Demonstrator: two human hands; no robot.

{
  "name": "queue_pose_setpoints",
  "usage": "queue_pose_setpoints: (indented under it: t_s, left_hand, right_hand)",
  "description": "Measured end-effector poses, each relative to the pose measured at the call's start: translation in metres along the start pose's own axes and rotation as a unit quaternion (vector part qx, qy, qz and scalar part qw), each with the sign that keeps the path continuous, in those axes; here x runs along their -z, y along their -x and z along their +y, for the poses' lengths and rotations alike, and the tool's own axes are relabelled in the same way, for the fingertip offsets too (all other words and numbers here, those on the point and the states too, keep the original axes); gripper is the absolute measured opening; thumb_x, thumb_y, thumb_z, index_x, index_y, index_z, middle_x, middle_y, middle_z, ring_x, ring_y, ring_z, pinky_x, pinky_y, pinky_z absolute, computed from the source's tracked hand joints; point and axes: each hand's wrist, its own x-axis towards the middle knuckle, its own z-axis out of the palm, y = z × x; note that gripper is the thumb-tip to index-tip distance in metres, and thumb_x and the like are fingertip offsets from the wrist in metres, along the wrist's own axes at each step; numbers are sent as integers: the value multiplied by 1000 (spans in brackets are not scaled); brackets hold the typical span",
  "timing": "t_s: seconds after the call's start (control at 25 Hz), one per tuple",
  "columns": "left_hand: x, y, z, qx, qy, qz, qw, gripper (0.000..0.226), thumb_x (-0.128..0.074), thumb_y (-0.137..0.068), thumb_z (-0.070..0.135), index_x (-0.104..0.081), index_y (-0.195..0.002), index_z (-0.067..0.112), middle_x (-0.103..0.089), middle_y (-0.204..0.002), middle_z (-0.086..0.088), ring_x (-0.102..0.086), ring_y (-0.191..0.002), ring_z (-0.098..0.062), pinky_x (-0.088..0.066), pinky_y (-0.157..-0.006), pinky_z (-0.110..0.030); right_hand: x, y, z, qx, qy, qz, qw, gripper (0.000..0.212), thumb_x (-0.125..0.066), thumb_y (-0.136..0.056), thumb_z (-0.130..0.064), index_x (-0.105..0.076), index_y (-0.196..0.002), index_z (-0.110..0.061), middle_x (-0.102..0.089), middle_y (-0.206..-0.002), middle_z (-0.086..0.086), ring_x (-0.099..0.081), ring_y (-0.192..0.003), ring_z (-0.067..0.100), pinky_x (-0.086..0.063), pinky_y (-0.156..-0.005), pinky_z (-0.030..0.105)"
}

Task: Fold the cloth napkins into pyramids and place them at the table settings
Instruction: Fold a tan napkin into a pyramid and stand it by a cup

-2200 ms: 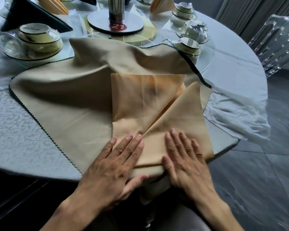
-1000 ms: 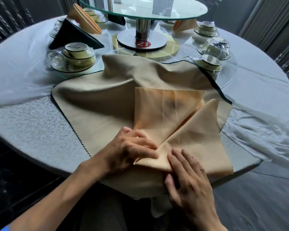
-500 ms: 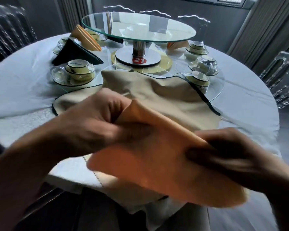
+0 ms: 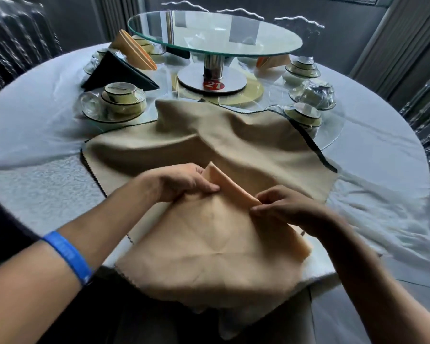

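At the counter's point(image 4: 35, 194) near edge, the left hand point(image 4: 181, 182) and right hand point(image 4: 286, 207) each pinch the peach napkin's point(image 4: 209, 249) raised fold, apparently to peak it; its lower part drapes over the edge, atop a beige cloth point(image 4: 233, 145).

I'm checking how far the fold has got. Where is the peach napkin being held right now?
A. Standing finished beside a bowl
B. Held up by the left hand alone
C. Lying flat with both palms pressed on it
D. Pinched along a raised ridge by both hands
D: the left hand and right hand each pinch the raised fold of the peach napkin, which peaks between them above the beige cloth.
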Motion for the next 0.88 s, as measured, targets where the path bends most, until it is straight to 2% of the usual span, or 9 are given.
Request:
queue_pose_setpoints:
  t_s: [0.12, 0.32, 0.4, 0.48, 0.52, 0.6, 0.68, 0.76, 0.88]
  left_hand:
    - [7, -2, -8, -7, 12, -2, 1000, 9, -70, -85, 9, -76, -91, 4, -74, -87, -12, -69, -66, -17, -56, -64, -26]
    - [24, 28, -39, -19, -23, 21, 999, 34, -73, -74, 6, -73, -108, 10, -74, -101, -16, -67, -78, -21, -49, -58, -24]
    - [19, 33, -45, -36, 17, 45, 998, 38, -72, -69, 8, -73, -107, 6, -74, -95, -19, -68, -73, -22, -52, -59, -25]
    - [11, 28, -44, -62, -28, 106, 992, 44, -72, -67, 12, -70, -111, 6, -75, -87, -13, -67, -69, -17, -55, -63, -27]
    - [7, 25, -44, -90, -132, 172, 972, 46, -74, -69, 14, -70, -115, 9, -75, -87, -6, -67, -72, -16, -55, -69, -28]
    - [-4, 22, -47, -204, -370, 318, 848, 42, -71, -79, 18, -67, -121, 16, -72, -102, 0, -66, -90, -18, -53, -84, -32]
    - [-16, 17, -54, -300, -467, 288, 780, 40, -57, -89, 24, -63, -127, 13, -64, -126, -8, -61, -112, -28, -49, -97, -37]
    - [-21, 12, -71, -304, -515, 212, 773, 51, -40, -95, 34, -57, -134, 7, -51, -144, -17, -52, -129, -35, -43, -107, -46]
    - [-11, 33, -109, -277, -550, 203, 761, 59, -25, -101, 46, -43, -147, 14, -33, -158, -8, -33, -144, -27, -29, -116, -45]
  right_hand:
    - [4, -7, 7, -5, 0, -1, 1000, 14, -64, -92, -8, -70, -96, 3, -63, -76, 10, -58, -61, 14, -45, -52, 19]
    - [1, -8, 6, -4, -20, -12, 1000, 10, -66, -91, -15, -73, -94, -7, -68, -79, 6, -59, -64, 12, -45, -53, 20]
    - [-6, -14, -6, 26, 112, 44, 992, 14, -67, -91, -28, -70, -91, -14, -67, -78, -3, -56, -62, 7, -42, -54, 23]
    - [-19, -24, -17, 39, 300, 148, 942, 22, -62, -91, -38, -62, -85, -17, -61, -78, -4, -57, -72, 16, -43, -61, 31]
    - [-29, -28, -20, 44, 371, 214, 903, 20, -59, -90, -37, -57, -85, -18, -59, -81, -2, -56, -76, 22, -43, -65, 34]
    - [-55, -33, -18, 109, 451, 334, 820, 8, -60, -85, -24, -55, -87, -19, -59, -86, 3, -57, -78, 30, -42, -67, 38]
    - [-76, -37, -11, 185, 468, 370, 781, 11, -60, -82, -17, -62, -93, -16, -64, -94, 6, -61, -81, 33, -45, -70, 38]
    - [-85, -36, -3, 193, 463, 313, 807, 37, -44, -91, -32, -63, -118, -16, -63, -124, 7, -61, -106, 32, -46, -92, 40]
    - [-79, -8, 22, 76, 474, 187, 857, 82, 1, -84, -68, -11, -156, -31, -5, -165, -7, -6, -151, 19, -1, -120, 37]
